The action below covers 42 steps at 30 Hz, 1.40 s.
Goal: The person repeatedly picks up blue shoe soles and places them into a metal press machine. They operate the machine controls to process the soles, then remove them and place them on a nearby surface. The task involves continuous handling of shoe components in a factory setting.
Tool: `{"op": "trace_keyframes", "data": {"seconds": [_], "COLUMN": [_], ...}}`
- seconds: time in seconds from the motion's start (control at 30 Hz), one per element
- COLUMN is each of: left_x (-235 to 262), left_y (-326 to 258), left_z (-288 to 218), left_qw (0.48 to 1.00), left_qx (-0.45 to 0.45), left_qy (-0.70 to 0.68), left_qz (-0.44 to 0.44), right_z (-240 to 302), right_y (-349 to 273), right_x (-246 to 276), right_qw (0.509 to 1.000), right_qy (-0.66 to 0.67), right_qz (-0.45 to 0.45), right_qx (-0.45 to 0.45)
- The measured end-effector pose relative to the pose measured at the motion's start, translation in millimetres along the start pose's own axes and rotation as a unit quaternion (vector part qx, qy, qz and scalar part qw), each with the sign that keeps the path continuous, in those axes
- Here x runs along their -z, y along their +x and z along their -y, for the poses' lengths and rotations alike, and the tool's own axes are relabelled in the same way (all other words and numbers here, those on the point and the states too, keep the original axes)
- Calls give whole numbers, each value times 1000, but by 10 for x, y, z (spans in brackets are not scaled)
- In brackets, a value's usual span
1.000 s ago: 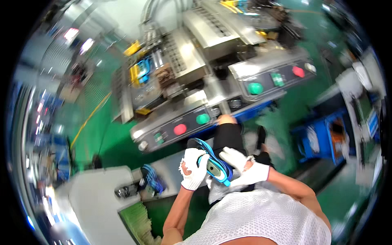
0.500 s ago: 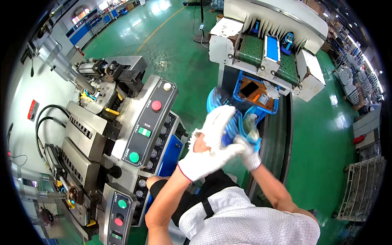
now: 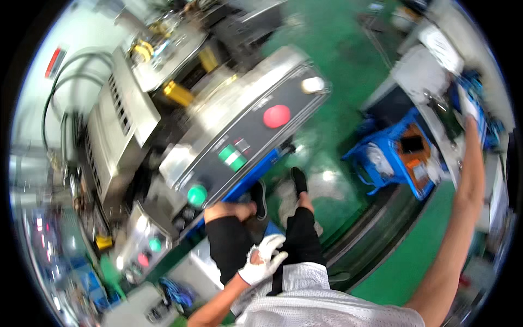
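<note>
My left hand (image 3: 262, 260), in a white glove with bare skin showing at a gap, hangs over my lap. Its fingers are apart and nothing is in them. Stretched far out to the right, my right hand (image 3: 468, 106) reaches the belt end of the white machine (image 3: 422, 73). Blue objects (image 3: 475, 86) lie right by that hand, too smeared to name. Motion blur hides its fingers, so I cannot make out whether they hold anything.
Close on the left stands a metal press with a control panel (image 3: 248, 139) of red, green and white buttons. A blue stool (image 3: 376, 155) stands at the right beside a blue tray (image 3: 422, 192) holding a dark phone (image 3: 412, 144). Blue pieces (image 3: 177, 291) lie at the lower left.
My view has turned and moved toward the press. My hands, close together before, are now far apart: the right has swung out to the white machine, the left has dropped to my lap.
</note>
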State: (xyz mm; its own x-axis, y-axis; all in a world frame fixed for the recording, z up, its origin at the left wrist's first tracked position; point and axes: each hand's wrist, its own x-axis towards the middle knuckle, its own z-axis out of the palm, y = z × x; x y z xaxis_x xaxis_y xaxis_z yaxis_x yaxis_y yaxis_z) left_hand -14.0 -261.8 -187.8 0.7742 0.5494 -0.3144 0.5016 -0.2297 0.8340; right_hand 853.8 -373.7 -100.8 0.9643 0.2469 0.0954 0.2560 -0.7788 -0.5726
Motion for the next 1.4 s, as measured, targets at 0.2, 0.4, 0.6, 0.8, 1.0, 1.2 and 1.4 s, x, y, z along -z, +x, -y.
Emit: {"op": "trace_keyframes", "data": {"seconds": [0.2,0.4,0.6,0.8,1.0,1.2,1.4], "left_x": [233,558,-332,-1927,-3208,-3488,-3311], "left_y": [-521,-1858,-3690,-5179,-6891,-7955,-7982], "left_z": [187,728,1872,2215,1956,2137,2140], "left_qw": [988,912,722,486,128,164,110], "left_qx": [-2,192,383,660,852,708,841], "left_qy": [2,9,-51,65,119,-136,-125], "left_qz": [-156,-362,-574,-569,-493,-673,-515], "right_z": [374,1168,2098,2991,3280,3398,3227], "right_y": [-1098,-4849,-6439,-7490,-7404,-6746,-5930], "right_x": [-603,-1481,-1880,-1759,-2371,-2591,-2307], "right_qw": [973,943,770,615,554,482,581], "right_qy": [-36,162,188,21,-22,-166,-268], "right_qz": [-105,282,580,661,648,447,435], "right_qx": [203,76,188,430,523,735,634]}}
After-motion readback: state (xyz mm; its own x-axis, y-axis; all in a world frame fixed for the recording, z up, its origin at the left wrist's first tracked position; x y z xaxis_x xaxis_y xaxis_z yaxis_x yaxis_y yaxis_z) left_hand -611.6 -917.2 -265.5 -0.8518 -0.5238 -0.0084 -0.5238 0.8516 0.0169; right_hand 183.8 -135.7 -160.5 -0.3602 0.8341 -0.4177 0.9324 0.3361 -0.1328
